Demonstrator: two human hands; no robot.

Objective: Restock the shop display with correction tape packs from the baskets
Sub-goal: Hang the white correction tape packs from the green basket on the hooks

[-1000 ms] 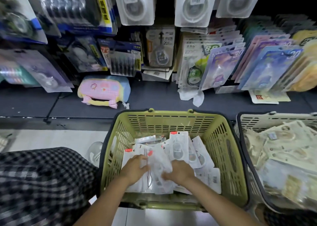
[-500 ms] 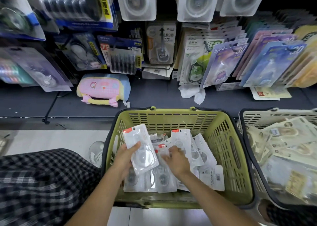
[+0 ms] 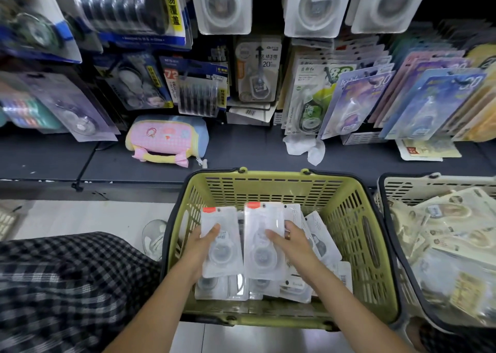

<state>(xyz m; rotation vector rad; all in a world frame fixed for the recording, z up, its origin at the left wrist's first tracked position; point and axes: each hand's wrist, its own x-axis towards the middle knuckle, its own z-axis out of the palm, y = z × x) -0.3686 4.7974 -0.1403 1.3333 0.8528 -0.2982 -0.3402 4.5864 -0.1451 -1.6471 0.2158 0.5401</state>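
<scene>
Over the green basket (image 3: pixel 349 234) my left hand (image 3: pixel 200 248) grips a clear correction tape pack (image 3: pixel 221 248) with an orange tab, held upright. My right hand (image 3: pixel 291 241) grips a second, matching pack (image 3: pixel 261 248) right beside it. More clear packs (image 3: pixel 319 234) lie loose in the basket beneath both hands. Identical white packs (image 3: pixel 312 3) hang on the display hooks at the top.
A beige basket (image 3: pixel 397 186) full of cream packs stands to the right. Coloured tape cards (image 3: pixel 429 97) lean on the dark shelf (image 3: pixel 241 151), beside a pink pouch (image 3: pixel 166 140) and crumpled tissue (image 3: pixel 306 148). A checked trouser leg (image 3: pixel 67 285) fills the lower left.
Both hands have risen out of the pile. The left lifted one pack first, then the right picked up a second, and the two packs now stand side by side.
</scene>
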